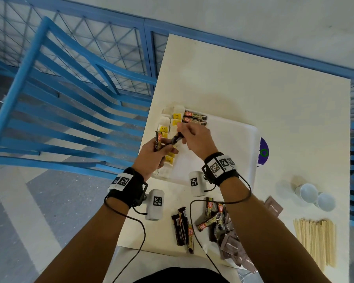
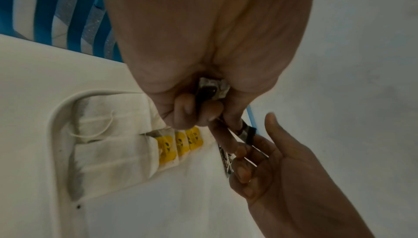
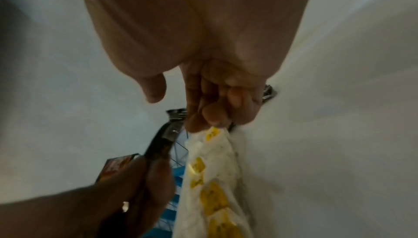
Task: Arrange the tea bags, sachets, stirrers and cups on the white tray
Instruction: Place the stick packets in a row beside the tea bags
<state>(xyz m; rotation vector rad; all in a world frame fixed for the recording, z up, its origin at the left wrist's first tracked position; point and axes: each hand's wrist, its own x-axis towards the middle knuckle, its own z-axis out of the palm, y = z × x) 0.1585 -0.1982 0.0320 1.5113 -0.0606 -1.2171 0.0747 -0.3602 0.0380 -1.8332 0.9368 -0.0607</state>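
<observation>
Left hand (image 1: 151, 158) grips sachets (image 1: 159, 142) over white tray (image 1: 233, 144) mid-frame; right hand (image 1: 196, 139) pinches one end. Tea bags (image 1: 168, 127) partly hidden beneath. Loose sachets (image 1: 211, 219), stirrers (image 1: 315, 242), cups (image 1: 315, 196) on desk (image 1: 253, 82) lower right.

The tray (image 1: 223, 139) is white on a cream desk (image 1: 253, 88), and the tea bags (image 1: 168, 121) are off-white with yellow tags. The sachets (image 1: 194, 117) are dark brown with an orange label and a pale green band, the flat packets (image 1: 233, 246) a dull brown. The cups (image 1: 315, 197) are white, the stirrers (image 1: 315, 242) pale wood, the chair (image 1: 59, 99) bright blue, the wrist straps (image 1: 221, 170) black with black-and-white square-patterned tags
</observation>
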